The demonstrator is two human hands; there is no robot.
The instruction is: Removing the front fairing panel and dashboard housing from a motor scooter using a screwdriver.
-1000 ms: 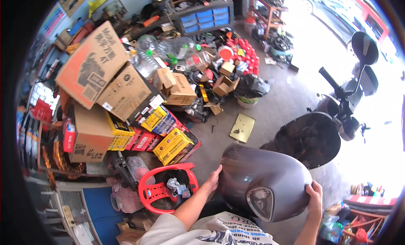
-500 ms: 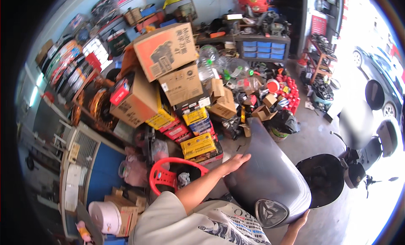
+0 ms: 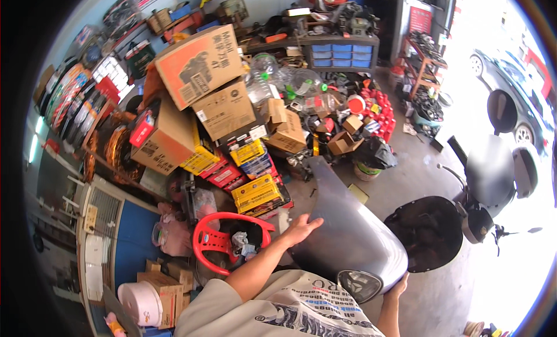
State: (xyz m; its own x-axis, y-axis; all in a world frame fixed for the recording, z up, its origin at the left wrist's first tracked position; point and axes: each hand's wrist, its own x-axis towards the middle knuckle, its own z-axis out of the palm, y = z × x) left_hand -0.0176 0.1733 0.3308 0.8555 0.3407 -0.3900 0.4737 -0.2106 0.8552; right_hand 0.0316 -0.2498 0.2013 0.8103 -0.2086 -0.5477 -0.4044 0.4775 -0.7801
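Note:
A large grey, glossy scooter body panel point(image 3: 357, 226) lies slanted in front of my chest, its narrow end pointing away from me. At its near end sits a dark triangular lamp point(image 3: 361, 285). My left hand point(image 3: 303, 230) grips the panel's left edge, thumb and fingers against the surface. Around the lower right corner my right hand point(image 3: 397, 286) is closed, partly hidden beneath the panel. Just right of it is a black oval shell point(image 3: 426, 234), next to a scooter point(image 3: 487, 180) with mirrors and handlebar.
Left of me stand a red-rimmed basket point(image 3: 206, 244) and a pink tub point(image 3: 139, 302). Cardboard boxes point(image 3: 200, 67) and yellow battery-like boxes point(image 3: 255, 196) are stacked ahead. Plastic bottles point(image 3: 301, 81) and a black-bagged bucket point(image 3: 367, 171) lie beyond the panel.
The view has turned a little, so the room sits further left in the picture. Both hands keep hold of the panel, which has moved slightly with them.

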